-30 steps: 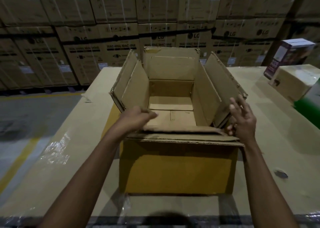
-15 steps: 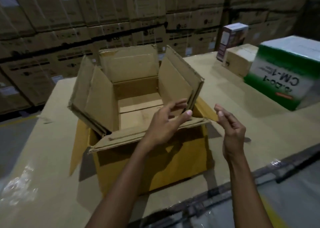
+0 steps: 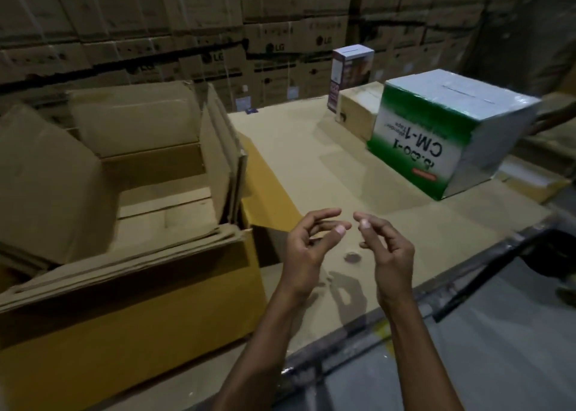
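left hand [image 3: 307, 248] and right hand [image 3: 388, 251] raised side by side over the cardboard-covered bench [image 3: 327, 167], each grip loosely curled, holding nothing, open brown cardboard box [image 3: 131, 317] just left of the left grip, apart from it, green-and-white taped carton [image 3: 436, 136] well beyond the right grip

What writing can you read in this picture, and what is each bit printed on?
"LG": on the stacked cartons at the back.
"CM-1": upside down on the green box.
The smaller print there, its red label and the purple box: too blurred to read.
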`<move>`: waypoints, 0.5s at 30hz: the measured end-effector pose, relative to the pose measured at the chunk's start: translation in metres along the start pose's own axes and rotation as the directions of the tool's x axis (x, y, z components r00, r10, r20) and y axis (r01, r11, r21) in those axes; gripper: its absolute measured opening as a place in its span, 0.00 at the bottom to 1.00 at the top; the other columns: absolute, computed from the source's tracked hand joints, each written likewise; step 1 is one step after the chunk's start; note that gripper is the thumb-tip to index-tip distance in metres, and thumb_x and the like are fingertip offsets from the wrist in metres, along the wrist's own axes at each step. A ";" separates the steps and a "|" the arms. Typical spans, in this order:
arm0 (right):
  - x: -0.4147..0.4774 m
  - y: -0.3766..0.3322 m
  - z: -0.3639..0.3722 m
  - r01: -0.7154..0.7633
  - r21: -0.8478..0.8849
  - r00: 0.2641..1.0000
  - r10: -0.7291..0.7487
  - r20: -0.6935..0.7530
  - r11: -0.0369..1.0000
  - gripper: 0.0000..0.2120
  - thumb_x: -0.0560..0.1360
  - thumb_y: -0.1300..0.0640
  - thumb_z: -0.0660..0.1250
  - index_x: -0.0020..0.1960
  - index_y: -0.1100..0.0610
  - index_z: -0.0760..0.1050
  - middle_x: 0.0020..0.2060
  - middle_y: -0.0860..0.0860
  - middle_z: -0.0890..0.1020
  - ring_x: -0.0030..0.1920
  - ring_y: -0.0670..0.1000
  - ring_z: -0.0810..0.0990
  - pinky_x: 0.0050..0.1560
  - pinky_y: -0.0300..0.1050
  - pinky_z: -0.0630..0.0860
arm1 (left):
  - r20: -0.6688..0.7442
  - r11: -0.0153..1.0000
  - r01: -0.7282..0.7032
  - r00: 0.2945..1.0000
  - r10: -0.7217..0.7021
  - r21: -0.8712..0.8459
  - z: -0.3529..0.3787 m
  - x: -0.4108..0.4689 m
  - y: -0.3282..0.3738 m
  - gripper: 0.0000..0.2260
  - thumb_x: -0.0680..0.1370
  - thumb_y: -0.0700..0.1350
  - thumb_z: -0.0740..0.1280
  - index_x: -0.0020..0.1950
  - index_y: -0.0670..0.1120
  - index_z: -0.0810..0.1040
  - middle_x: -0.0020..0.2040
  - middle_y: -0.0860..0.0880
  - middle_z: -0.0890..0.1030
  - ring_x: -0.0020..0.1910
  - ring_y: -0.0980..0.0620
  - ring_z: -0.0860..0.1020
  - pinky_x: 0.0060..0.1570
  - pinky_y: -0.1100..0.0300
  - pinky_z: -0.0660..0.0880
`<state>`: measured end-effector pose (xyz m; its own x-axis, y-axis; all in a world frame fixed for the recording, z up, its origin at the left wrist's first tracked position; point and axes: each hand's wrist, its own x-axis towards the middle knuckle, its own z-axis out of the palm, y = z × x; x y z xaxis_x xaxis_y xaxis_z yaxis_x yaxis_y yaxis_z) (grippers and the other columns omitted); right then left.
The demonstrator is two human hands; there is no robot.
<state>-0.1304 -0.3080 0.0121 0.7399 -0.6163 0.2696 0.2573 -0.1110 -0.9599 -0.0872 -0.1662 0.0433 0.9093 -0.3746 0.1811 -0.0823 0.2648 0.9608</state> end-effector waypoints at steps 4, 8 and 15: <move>0.033 0.009 -0.051 -0.019 -0.037 1.000 0.020 0.009 0.999 0.06 0.81 0.60 0.70 0.52 0.54 0.86 0.50 0.48 0.88 0.51 0.46 0.84 0.46 0.46 0.79 | -0.067 0.999 0.043 0.997 -0.043 -0.001 0.064 0.023 -0.031 0.08 0.78 0.38 0.71 0.58 0.41 0.83 0.47 0.41 0.88 0.50 0.50 0.85 0.47 0.63 0.77; 0.060 0.025 -0.095 -0.112 -0.022 0.994 0.112 -0.010 0.993 0.06 0.81 0.58 0.70 0.52 0.55 0.86 0.49 0.46 0.88 0.48 0.46 0.82 0.47 0.50 0.78 | -0.095 0.994 0.105 0.990 -0.102 0.027 0.111 0.043 -0.056 0.08 0.76 0.43 0.71 0.54 0.45 0.84 0.46 0.43 0.88 0.54 0.37 0.82 0.49 0.53 0.76; 0.131 0.068 -0.158 -0.222 0.052 0.971 0.226 -0.078 0.974 0.06 0.82 0.59 0.70 0.52 0.55 0.86 0.41 0.50 0.87 0.38 0.49 0.80 0.41 0.40 0.77 | -0.179 0.967 0.255 0.952 -0.246 0.027 0.185 0.114 -0.102 0.05 0.76 0.40 0.71 0.51 0.43 0.85 0.43 0.42 0.88 0.44 0.47 0.83 0.45 0.53 0.75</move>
<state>-0.1145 -0.5191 -0.0297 0.7284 -0.6840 0.0388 0.1185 0.0700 -0.9905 -0.0504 -0.4009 0.0047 0.9594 -0.2629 -0.1018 0.1416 0.1368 0.9804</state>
